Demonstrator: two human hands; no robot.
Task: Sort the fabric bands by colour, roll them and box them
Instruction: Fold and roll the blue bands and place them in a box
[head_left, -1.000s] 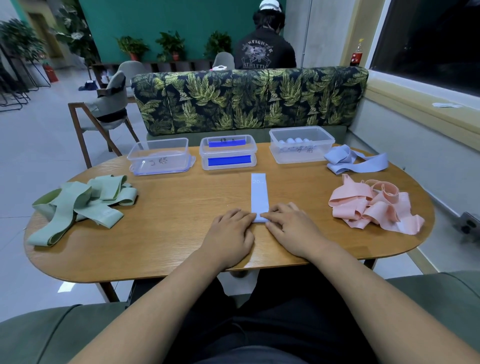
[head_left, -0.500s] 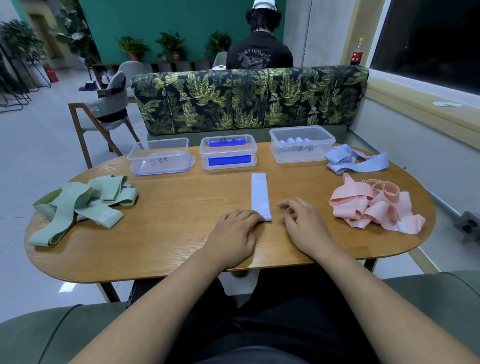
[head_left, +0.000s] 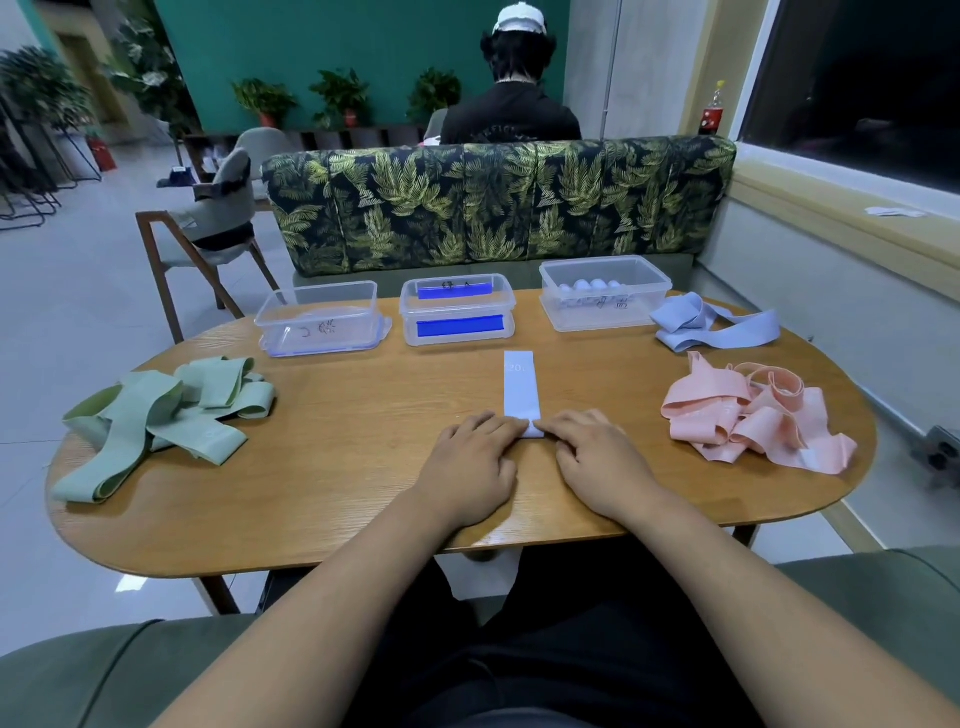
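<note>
A pale blue band (head_left: 519, 382) lies flat and straight on the wooden table (head_left: 363, 499), its near end folded into a small roll. My left hand (head_left: 470, 467) and my right hand (head_left: 597, 457) pinch that rolled end from either side with their fingertips. Green bands (head_left: 161, 415) are heaped at the left, pink bands (head_left: 753, 415) at the right, and more blue bands (head_left: 711, 327) at the far right. Three clear boxes stand at the back: an empty left box (head_left: 322, 319), a lidded middle box (head_left: 457, 309), and a right box (head_left: 605, 291) holding pale rolls.
A leaf-patterned sofa (head_left: 493, 202) stands behind the table with a person (head_left: 511, 109) seated beyond it, back turned. A wooden chair (head_left: 208, 228) is at the back left. A window ledge runs along the right wall.
My right hand, which had lifted off to the right half a second ago, is back on the band's near end. That end is now folded over into a small roll.
</note>
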